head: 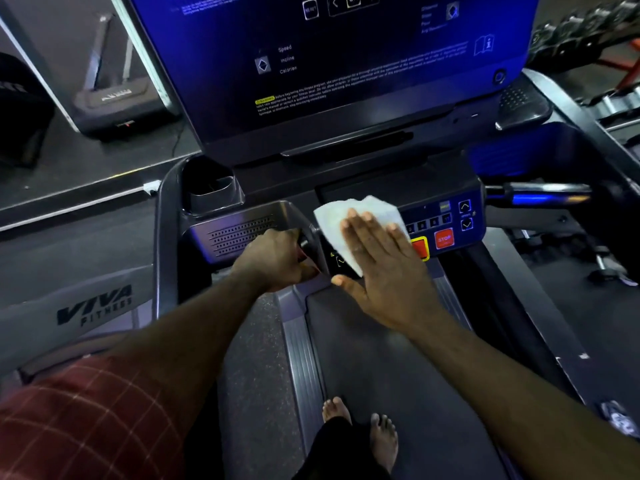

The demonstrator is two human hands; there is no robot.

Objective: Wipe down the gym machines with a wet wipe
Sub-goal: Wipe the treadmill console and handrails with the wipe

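I stand on a treadmill whose dark console (346,98) fills the top of the head view. My right hand (384,271) lies flat with straight fingers on a white wet wipe (336,223), pressing it against the lower control panel (446,220) just left of the red STOP button (444,239). My left hand (273,259) is curled round the left handlebar grip (308,242) beside the panel. Part of the wipe is hidden under my right palm.
A cup holder (211,188) sits at the console's left. The right handlebar (540,195) juts out at the right. My bare feet (360,431) stand on the belt (398,375). A neighbouring machine marked VIVA FITNESS (93,306) is on the left; dumbbell racks (588,26) at the far right.
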